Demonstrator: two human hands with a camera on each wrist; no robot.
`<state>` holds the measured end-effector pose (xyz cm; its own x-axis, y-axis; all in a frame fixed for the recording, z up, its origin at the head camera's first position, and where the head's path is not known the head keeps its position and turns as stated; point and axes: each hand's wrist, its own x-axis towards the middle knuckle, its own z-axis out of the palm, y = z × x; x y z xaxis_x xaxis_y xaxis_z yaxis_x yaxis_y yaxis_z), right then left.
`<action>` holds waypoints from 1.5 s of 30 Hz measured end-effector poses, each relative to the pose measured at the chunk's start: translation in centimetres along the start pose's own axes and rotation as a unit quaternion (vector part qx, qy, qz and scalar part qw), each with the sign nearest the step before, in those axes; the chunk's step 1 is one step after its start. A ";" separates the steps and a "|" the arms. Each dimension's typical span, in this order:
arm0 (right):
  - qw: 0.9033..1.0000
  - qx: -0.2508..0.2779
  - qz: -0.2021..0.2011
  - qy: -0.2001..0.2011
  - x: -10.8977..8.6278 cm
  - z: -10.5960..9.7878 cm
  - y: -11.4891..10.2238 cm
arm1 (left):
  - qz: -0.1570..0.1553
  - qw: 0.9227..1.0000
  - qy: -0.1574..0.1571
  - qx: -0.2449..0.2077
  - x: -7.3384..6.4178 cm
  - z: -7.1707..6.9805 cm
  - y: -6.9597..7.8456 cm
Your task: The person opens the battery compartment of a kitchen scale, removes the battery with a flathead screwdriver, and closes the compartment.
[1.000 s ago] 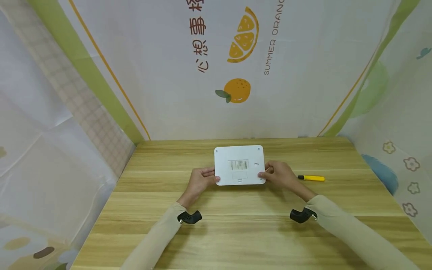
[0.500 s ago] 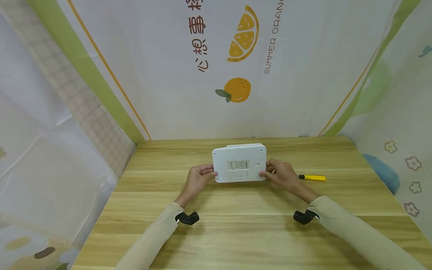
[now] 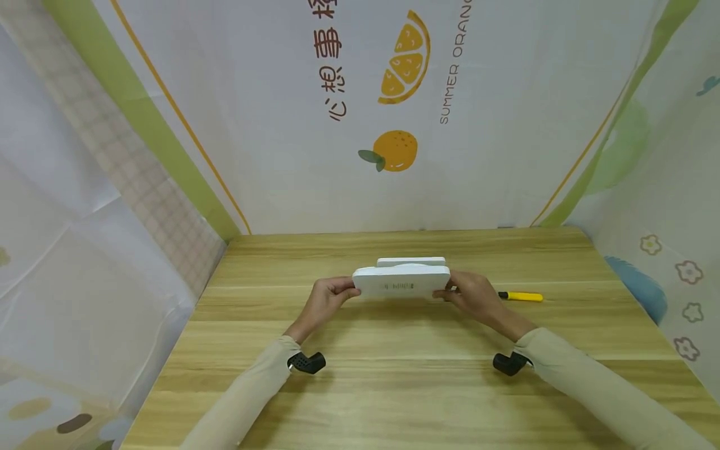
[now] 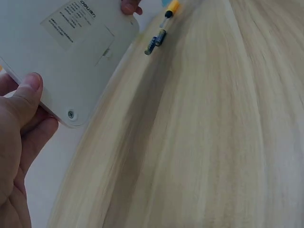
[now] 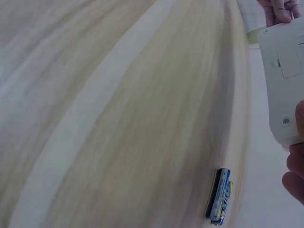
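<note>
A white kitchen scale [image 3: 402, 284] is held up over the table by both hands, tilted so its underside faces me at a steep slant. My left hand [image 3: 326, 301] pinches its left end, thumb on the underside and fingers behind. At the other end my right hand [image 3: 477, 299] grips it the same way. The left wrist view shows the printed label [image 4: 71, 23], a battery cover and a corner foot with a screw [image 4: 71, 114]. Beyond the body, part of the weighing plate [image 3: 410, 259] shows. Its top face is hidden.
A yellow-handled screwdriver [image 3: 522, 296] lies on the wooden table [image 3: 394, 387] right of my right hand. Two small batteries [image 5: 220, 195] lie side by side there, hidden in the head view. Printed cloth [image 3: 484, 169] hangs behind the table and along both sides.
The scale has tipped from its underside facing me squarely to nearly edge-on, bringing the plate behind into view. Both hands keep their grip and have turned with it.
</note>
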<state>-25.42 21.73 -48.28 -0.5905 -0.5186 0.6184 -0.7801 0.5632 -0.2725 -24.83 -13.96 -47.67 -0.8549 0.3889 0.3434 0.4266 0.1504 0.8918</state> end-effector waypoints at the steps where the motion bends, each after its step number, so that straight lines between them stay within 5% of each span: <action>1: 1.000 -0.008 -0.021 0.007 0.0 0.0 0.1 | 0.013 1.000 -0.001 0.015 0.0 0.0 0.0; 6: 0.991 -0.057 -0.108 0.046 -0.3 0.1 0.9 | 0.062 0.994 0.002 0.093 -0.1 -0.1 0.1; 10: 0.984 -0.090 -0.146 0.048 -0.6 -0.2 1.2 | 0.111 0.981 -0.017 0.158 -0.1 -0.3 0.0; 19: 0.967 -0.116 -0.224 0.035 -0.6 -0.9 1.4 | 0.260 0.918 -0.041 0.297 0.1 -0.8 -0.6; 29: 0.932 -0.173 -0.315 0.043 -0.4 -0.8 2.4 | 0.314 0.860 -0.079 0.395 0.2 -1.1 -0.9; 45: 0.894 -0.258 -0.367 0.003 -0.2 -0.6 2.7 | 0.306 0.843 -0.131 0.423 -0.1 -1.0 -1.8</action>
<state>-27.27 23.73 -48.76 0.0430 -0.8678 0.4951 -0.7572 0.2950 0.5828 -25.83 -15.22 -49.00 -0.3505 0.7998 0.4874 0.9169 0.3992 0.0043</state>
